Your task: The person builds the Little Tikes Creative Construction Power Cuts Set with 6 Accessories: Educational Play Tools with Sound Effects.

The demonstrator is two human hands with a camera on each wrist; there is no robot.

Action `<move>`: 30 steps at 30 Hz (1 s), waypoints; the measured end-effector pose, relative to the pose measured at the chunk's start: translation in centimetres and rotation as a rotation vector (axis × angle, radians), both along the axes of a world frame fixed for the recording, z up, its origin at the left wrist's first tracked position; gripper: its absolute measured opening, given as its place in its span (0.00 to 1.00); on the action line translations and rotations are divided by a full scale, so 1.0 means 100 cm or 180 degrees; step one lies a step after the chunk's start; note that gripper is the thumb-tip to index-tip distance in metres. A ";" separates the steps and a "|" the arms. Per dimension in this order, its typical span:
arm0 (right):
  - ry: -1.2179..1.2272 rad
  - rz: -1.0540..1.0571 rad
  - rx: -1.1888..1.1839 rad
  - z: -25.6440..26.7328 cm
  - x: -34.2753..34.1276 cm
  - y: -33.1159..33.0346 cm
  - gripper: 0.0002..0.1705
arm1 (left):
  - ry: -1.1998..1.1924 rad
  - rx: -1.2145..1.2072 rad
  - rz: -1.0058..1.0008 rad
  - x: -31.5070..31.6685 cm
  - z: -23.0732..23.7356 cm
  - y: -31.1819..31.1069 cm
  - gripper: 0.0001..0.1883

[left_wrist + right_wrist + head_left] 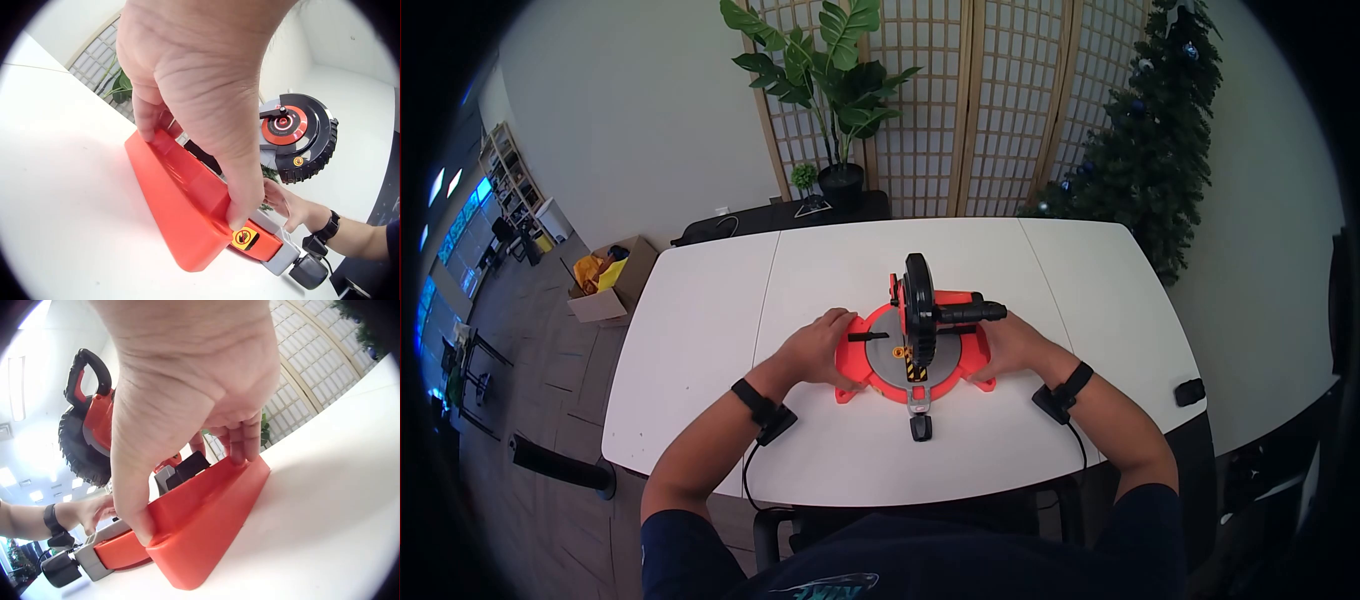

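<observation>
A toy miter saw with a red base (855,365), a grey round plate (887,350) and a black blade guard (919,300) stands on the white table. My left hand (810,350) grips the left end of the base; in the left wrist view the hand (200,81) has its thumb at the front edge of the red base (181,206) and fingers at the back. My right hand (1012,345) grips the right end; the right wrist view shows the hand (187,394) with thumb and fingers on opposite edges of the red base (206,519).
The white table (700,300) surrounds the saw. A small black object (1189,392) lies at its right edge. Behind are a potted plant (840,183) and a folding screen (1000,110). A cardboard box (636,270) stands left, a decorated tree (1145,150) back right.
</observation>
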State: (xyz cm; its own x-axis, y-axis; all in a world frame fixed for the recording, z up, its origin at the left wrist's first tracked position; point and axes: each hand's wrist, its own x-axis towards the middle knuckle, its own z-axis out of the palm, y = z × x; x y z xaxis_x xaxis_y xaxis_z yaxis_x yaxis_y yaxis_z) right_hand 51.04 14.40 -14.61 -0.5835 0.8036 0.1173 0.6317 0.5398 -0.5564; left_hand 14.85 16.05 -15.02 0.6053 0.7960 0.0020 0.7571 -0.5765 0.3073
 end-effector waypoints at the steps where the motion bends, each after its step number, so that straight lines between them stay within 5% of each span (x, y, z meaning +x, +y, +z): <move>1: -0.0015 -0.0039 -0.0033 0.000 0.000 -0.001 0.56 | 0.0017 0.0009 0.0008 0.000 0.000 0.000 0.62; 13: -0.0019 -0.0070 -0.0124 -0.013 0.003 0.000 0.56 | 0.0048 -0.0214 0.0161 -0.001 0.000 -0.005 0.64; 17: -0.0354 -0.0194 -0.0594 0.019 -0.002 -0.014 0.56 | 0.0023 -0.0286 0.0277 -0.005 0.010 -0.010 0.64; 21: -0.0242 -0.0213 -0.0178 0.015 0.018 -0.021 0.54 | -0.0177 -0.0350 0.0405 -0.015 0.030 -0.018 0.59; 30: 0.0124 -0.0732 -0.0183 0.025 0.088 -0.038 0.34 | -0.0472 0.0148 0.0708 -0.073 0.061 -0.048 0.49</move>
